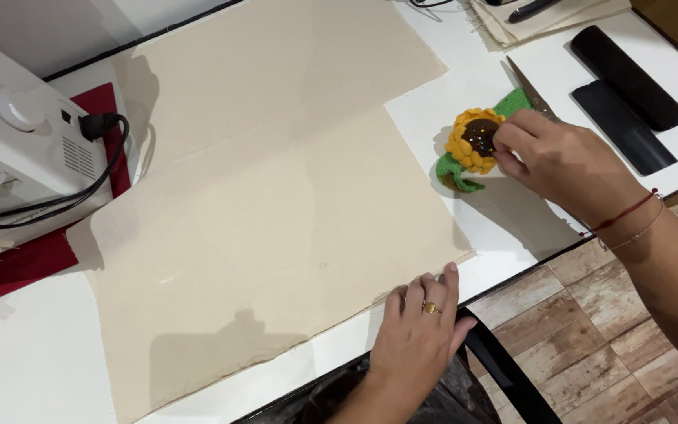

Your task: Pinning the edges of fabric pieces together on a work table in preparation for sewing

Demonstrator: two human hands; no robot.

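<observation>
1. The right hand [563,161] is at the right side of the bench [25,361]. Its fingertips pinch at the brown centre of a sunflower pincushion [472,141]; the grip is nearly closed, and whether a pin sits between the fingertips cannot be told.
2. The sunflower pincushion has yellow petals and green leaves, with small coloured pin heads in its centre. It lies on the bare white bench surface, just beside the right edge of the cloth [276,204].
3. The left hand [421,334] rests palm down at the near edge of the bench. Its fingers are extended, with the fingertips pressing on the near right corner of the cloth. It grasps nothing.
4. The cloth is a large beige sheet spread flat across the middle of the bench.
5. A pair of scissors [531,90] lies just beyond the pincushion, partly hidden by the right hand.
6. Two black flat bars [629,94] lie at the far right of the bench.
7. A white sewing machine [17,149] stands at the far left on a red mat [21,263], with a black cable [92,169] plugged into its side.
</observation>
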